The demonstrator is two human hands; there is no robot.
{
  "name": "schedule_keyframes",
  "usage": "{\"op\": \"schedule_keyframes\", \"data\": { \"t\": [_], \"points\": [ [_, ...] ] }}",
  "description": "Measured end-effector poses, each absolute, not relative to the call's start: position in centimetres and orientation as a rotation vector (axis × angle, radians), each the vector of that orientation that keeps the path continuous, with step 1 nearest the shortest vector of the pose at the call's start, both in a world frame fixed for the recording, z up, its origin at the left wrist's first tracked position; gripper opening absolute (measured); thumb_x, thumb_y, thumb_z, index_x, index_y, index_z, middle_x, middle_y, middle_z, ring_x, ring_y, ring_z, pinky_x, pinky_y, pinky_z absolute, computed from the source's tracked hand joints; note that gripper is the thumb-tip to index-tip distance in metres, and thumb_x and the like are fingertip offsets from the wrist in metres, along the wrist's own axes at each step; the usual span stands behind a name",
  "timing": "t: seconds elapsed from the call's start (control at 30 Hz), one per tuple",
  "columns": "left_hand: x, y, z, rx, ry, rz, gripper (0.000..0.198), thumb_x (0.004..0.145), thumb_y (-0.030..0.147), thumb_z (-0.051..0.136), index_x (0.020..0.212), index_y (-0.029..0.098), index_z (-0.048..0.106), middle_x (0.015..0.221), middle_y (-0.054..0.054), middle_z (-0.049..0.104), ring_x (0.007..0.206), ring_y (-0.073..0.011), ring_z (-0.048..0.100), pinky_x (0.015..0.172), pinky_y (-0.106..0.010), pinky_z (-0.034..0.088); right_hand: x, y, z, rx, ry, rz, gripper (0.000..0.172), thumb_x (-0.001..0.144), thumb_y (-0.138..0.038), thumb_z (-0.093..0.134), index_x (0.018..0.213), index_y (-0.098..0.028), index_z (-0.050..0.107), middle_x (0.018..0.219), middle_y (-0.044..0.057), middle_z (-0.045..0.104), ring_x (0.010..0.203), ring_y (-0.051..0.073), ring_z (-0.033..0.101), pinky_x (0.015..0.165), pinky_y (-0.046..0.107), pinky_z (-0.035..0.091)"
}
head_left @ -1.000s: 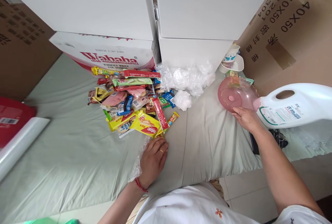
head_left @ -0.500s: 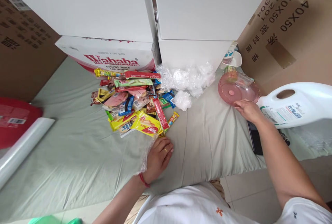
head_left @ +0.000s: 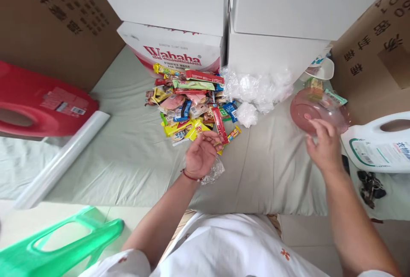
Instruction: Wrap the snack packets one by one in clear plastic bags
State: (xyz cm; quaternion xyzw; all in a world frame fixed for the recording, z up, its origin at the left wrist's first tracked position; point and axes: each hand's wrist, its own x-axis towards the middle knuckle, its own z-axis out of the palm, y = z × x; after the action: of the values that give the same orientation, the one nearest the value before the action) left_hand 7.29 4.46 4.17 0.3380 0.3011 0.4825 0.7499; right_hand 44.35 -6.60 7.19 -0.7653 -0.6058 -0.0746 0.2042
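Observation:
My left hand is turned palm up in front of the snack pile, its fingers loosely bent and apart with nothing in the palm. A crumpled piece of clear plastic film lies beside and partly under that wrist. Wrapped snacks in red, yellow, blue and green packets form a heap just beyond the fingers. My right hand is over the near edge of a round see-through pink dish, fingers spread; whether they touch it I cannot tell. A green-and-white packet shows at the dish's far right side.
Crumpled clear plastic lies right of the snacks, before white boxes. A Wahaha carton stands behind. To the left are a red jug and a film roll; right, a white jug. A green stool is on the floor.
The view has swung left. My left hand has turned from palm down to palm up, close to the snacks. My right hand's fingers, earlier at the dish's rim, are now spread.

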Motion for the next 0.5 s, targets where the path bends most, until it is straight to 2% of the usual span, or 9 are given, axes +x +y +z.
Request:
{"op": "schedule_keyframes", "data": {
  "t": [0.03, 0.1, 0.17, 0.2, 0.27, 0.3, 0.4, 0.5],
  "points": [
    [6.8, 5.0, 4.4, 0.631, 0.639, 1.06, 0.044, 0.092, 0.063, 0.056, 0.092, 0.021, 0.071, 0.081, -0.006, 0.062, 0.089, -0.023, 0.063, 0.072, -0.035, 0.051, 41.6, -6.5, 7.4, -2.058, -1.643, -0.098, 0.041, 0.098, -0.031, 0.05, 0.135, -0.018, 0.064, 0.136, 0.019, 0.063, 0.129, 0.034, 0.057, 0.11, 0.049, 0.044],
    [5.8, 5.7, 5.0, 0.509, 0.62, 1.106, 0.044, 0.092, 0.064, 0.055, 0.092, 0.022, 0.069, 0.078, -0.004, 0.057, 0.084, -0.0208, 0.06, 0.068, -0.033, 0.049, 35.5, -6.3, 7.0, -1.903, -1.603, 0.283, 0.032, 0.102, -0.039, 0.048, 0.117, -0.023, 0.071, 0.112, 0.012, 0.072, 0.104, 0.027, 0.069, 0.093, 0.04, 0.054],
    [4.8, 6.0, 5.4, 0.462, 0.615, 1.156, 0.046, 0.093, 0.067, 0.053, 0.093, 0.023, 0.068, 0.078, -0.003, 0.055, 0.08, -0.019, 0.056, 0.066, -0.032, 0.047, 29.4, -5.9, 5.7, -1.777, -1.581, 0.788, 0.033, 0.104, -0.044, 0.046, 0.108, -0.025, 0.073, 0.092, 0.006, 0.074, 0.078, 0.021, 0.07, 0.072, 0.031, 0.054],
    [4.4, 5.9, 5.6, 0.465, 0.615, 1.173, 0.047, 0.092, 0.068, 0.052, 0.094, 0.023, 0.068, 0.078, -0.003, 0.054, 0.078, -0.0184, 0.055, 0.065, -0.031, 0.046, 26.8, -5.5, 4.9, -1.754, -1.562, 0.954, 0.033, 0.103, -0.047, 0.049, 0.108, -0.024, 0.072, 0.089, 0.005, 0.074, 0.073, 0.02, 0.069, 0.068, 0.03, 0.053],
    [3.5, 5.5, 5.6, 0.546, 0.628, 1.181, 0.049, 0.091, 0.071, 0.054, 0.096, 0.024, 0.067, 0.079, -0.003, 0.053, 0.077, -0.018, 0.054, 0.064, -0.031, 0.046, 22.4, -4.6, 3.3, -1.764, -1.614, 1.079, 0.034, 0.096, -0.046, 0.063, 0.119, -0.022, 0.069, 0.09, 0.005, 0.075, 0.07, 0.02, 0.068, 0.067, 0.03, 0.051],
    [3.0, 5.2, 5.4, 0.639, 0.662, 1.174, 0.049, 0.089, 0.071, 0.057, 0.098, 0.024, 0.067, 0.081, -0.003, 0.054, 0.077, -0.0177, 0.053, 0.063, -0.03, 0.045, 20.9, -4.1, 2.7, -1.774, -1.657, 1.086, 0.031, 0.093, -0.041, 0.066, 0.118, -0.021, 0.069, 0.089, 0.005, 0.075, 0.071, 0.02, 0.067, 0.068, 0.031, 0.05],
    [1.3, 3.8, 4.5, 1.16, 0.971, 1.173, 0.047, 0.081, 0.061, 0.076, 0.108, 0.023, 0.066, 0.1, -0.006, 0.061, 0.083, -0.0178, 0.055, 0.07, -0.032, 0.047, 18.7, -3.3, 1.9, -1.686, -1.678, 1.057, 0.012, 0.092, -0.025, 0.063, 0.1, -0.021, 0.071, 0.087, 0.004, 0.073, 0.078, 0.019, 0.066, 0.075, 0.03, 0.049],
    [-0.1, 1.9, 3.0, 1.688, 1.411, 1.19, 0.056, 0.079, 0.047, 0.083, 0.124, 0.021, 0.061, 0.126, -0.012, 0.059, 0.098, -0.0218, 0.057, 0.084, -0.037, 0.05, 19.4, -3.7, 2.0, -1.494, -1.472, 1.17, 0.012, 0.094, -0.031, 0.061, 0.094, -0.022, 0.07, 0.085, 0.001, 0.071, 0.075, 0.016, 0.063, 0.07, 0.027, 0.048]
  ]
}}
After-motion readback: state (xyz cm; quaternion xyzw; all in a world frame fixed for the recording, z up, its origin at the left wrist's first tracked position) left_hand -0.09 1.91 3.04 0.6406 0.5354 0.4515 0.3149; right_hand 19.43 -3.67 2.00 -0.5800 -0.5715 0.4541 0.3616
